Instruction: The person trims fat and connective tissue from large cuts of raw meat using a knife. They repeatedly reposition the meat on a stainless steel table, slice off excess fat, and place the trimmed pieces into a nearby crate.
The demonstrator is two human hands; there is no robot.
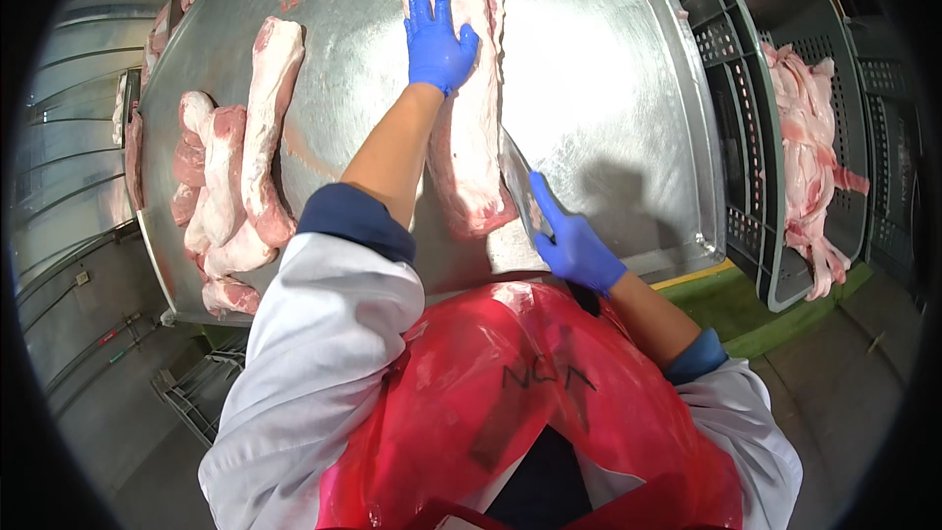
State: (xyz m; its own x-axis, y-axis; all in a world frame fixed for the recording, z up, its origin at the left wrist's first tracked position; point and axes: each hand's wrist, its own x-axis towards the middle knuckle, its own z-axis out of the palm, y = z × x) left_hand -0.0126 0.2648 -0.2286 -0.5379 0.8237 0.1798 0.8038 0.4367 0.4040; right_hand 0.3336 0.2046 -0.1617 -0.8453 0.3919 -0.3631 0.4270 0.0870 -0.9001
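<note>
A long slab of pale, fatty meat (461, 152) lies lengthwise on the steel worktable (628, 59) in front of me. My left hand (440, 44), in a blue glove, rests palm down on its upper part with fingers spread. My right hand (574, 243), also gloved blue, grips a large knife (520, 182) by its handle. The blade points away from me along the slab's right edge near the lower end, smeared with bits of meat. A small pale board or sheet (510, 250) shows under that end.
Several trimmed meat pieces (265, 118) lie on the table's left side, with more along its far left rim. At the right, a grey perforated crate (736, 157) holds pale meat strips (800, 137); another crate (888, 167) stands beside it. A red apron (442, 402) covers my front.
</note>
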